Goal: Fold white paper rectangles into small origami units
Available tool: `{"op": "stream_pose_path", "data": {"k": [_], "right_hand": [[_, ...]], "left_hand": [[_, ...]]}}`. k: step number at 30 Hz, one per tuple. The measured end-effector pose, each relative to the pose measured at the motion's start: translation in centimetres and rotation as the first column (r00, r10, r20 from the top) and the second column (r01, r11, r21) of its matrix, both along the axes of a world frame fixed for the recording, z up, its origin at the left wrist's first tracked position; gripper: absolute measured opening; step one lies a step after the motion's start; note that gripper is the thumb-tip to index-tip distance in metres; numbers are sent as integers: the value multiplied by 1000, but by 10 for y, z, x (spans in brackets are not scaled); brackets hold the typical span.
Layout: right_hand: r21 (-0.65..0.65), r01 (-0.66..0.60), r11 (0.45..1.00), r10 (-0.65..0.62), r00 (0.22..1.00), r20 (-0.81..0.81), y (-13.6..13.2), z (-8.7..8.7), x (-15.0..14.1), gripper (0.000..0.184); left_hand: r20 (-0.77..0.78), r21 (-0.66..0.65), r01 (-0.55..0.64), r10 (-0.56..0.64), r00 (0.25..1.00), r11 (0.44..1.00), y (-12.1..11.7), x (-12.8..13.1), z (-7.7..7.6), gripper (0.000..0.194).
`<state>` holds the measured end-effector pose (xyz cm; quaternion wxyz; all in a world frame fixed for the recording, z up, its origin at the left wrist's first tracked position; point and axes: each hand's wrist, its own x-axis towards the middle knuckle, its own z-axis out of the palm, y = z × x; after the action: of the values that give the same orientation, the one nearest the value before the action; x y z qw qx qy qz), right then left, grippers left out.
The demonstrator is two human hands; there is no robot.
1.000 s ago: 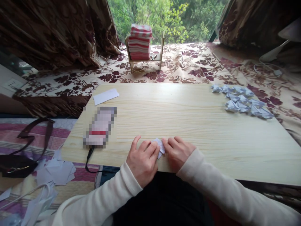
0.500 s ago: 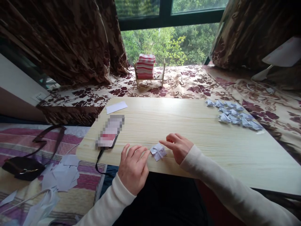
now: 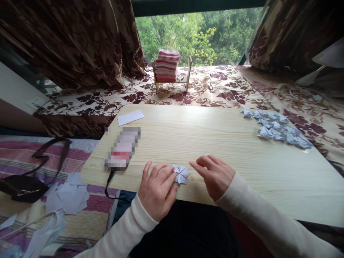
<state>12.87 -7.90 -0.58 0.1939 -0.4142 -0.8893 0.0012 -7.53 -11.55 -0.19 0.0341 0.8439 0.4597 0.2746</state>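
Observation:
A small folded paper piece (image 3: 181, 174) lies on the light wood table near its front edge, with creased flaps meeting at its middle. My left hand (image 3: 158, 190) rests palm down with fingers spread, and its index fingertip touches the paper's left side. To the right, my right hand (image 3: 215, 175) hovers just off the paper; its index finger is stretched out, the other fingers are partly bent, and nothing shows in it. Several pointed folded paper pieces (image 3: 276, 129) are grouped at the table's far right.
On the table (image 3: 215, 132) lie a blurred-out phone (image 3: 122, 148) with a black cable and a paper strip (image 3: 130, 117). Loose paper sheets (image 3: 68, 195) and a dark bag (image 3: 23, 188) are on the striped cover at left. Striped folded cloths (image 3: 167, 65) sit on a small stand behind.
The folded paper has turned a little on the table. My left index finger has come onto its left side, and my right hand has drawn away to the right. The view has tilted down.

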Motion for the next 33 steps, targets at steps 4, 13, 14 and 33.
{"op": "stream_pose_path", "data": {"k": [4,13,14,33], "right_hand": [[-38,-121,992,119,992,-34,12,6,-3,39],[-61,-171,983,172,985,6,15,-5,-11,32],[-67,-163,984,162,987,-7,14,-7,-11,31],[27,-33,999,34,999,-42,-3,-18,-16,30]], "left_hand": [[-23,-62,-56,55,998,996,-8,12,2,30],[-135,-88,73,-84,987,993,0,-3,-3,33],[-129,-87,72,-82,988,994,0,-3,-2,32],[-134,-61,-78,69,989,995,0,13,-7,32]]}}
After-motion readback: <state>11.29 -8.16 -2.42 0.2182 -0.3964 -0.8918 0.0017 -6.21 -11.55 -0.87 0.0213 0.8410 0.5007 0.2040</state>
